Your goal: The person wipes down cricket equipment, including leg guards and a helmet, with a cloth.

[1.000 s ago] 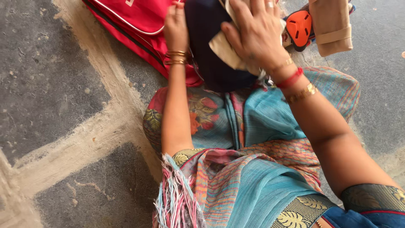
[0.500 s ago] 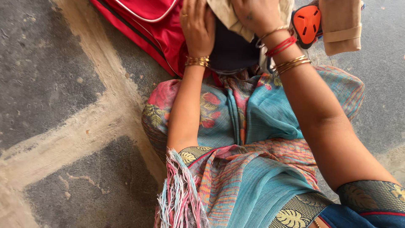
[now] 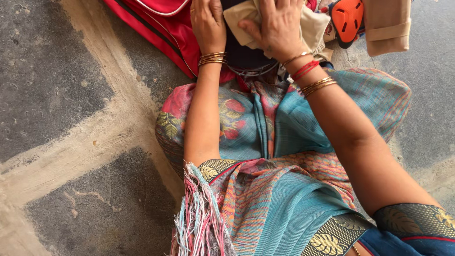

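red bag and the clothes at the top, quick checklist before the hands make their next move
1. Left hand flat on the dark navy cloth by the red bag: ok.
2. Right hand pressing on the beige cloth: ok, palm down on it.
3. Beige cloth fully inside the bag: cannot tell, the top edge of the view cuts it off.
4. Bag opening and zip free of cloth: cannot tell, out of view.
5. Orange plastic piece and folded tan garment apart from the hands: ok, both lie to the right, untouched.
6. Lap fabric away from the bag: not ok, its folds reach the navy cloth's edge.
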